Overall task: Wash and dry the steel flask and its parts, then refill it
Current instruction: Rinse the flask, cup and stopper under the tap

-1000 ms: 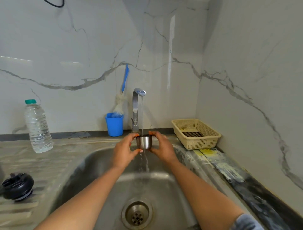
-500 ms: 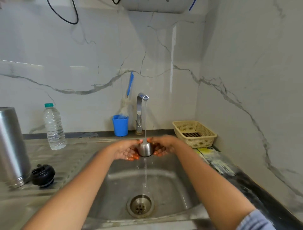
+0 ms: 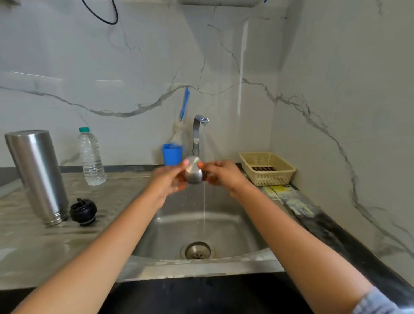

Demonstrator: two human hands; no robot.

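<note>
Steel cup (image 3: 193, 170) now tipped, base toward camera, above sink (image 3: 224, 233) beside running stream (image 3: 204, 201); left hand (image 3: 167, 179) and right hand (image 3: 224, 174) both grasp it. Flask (image 3: 37, 174), black stopper (image 3: 83, 210) stand on counter (image 3: 26, 246); drying, refill seemingly left.

The small rounded steel cup (image 3: 193, 171) is smeared by motion blur, its mouth not discernible and its sides partly covered by the left hand (image 3: 167, 179) and the right hand (image 3: 224, 174). The top edge cuts off a white wall fixture (image 3: 218, 2) and a black cable loop (image 3: 110, 22). The dark item (image 3: 263, 168) in the cream perforated plastic basket (image 3: 271, 179) is too small to identify.
</note>
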